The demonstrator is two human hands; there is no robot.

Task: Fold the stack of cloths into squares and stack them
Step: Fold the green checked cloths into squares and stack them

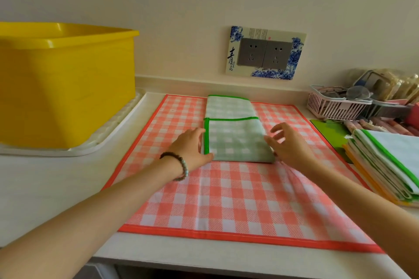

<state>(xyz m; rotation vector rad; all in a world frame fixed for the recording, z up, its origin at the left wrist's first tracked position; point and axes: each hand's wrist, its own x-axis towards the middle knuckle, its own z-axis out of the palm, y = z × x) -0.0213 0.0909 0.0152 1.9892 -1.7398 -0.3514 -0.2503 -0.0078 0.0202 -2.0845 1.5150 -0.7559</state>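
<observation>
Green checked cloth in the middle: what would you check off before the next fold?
1. Green checked cloth with green trim lies flat on the spread orange checked cloth: ok.
2. Already a square: not ok, a far part sticks out beyond the folded flap.
3. Left hand at its left edge, right hand at its right edge, both open: ok.
4. Layers aligned underneath: cannot tell.
5. Pile of waiting cloths at the right lies apart from it: ok.

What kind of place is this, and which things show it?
Probably a home kitchen counter: a wall socket above it, a yellow tub on a white tray, and a pink basket of small items.
</observation>
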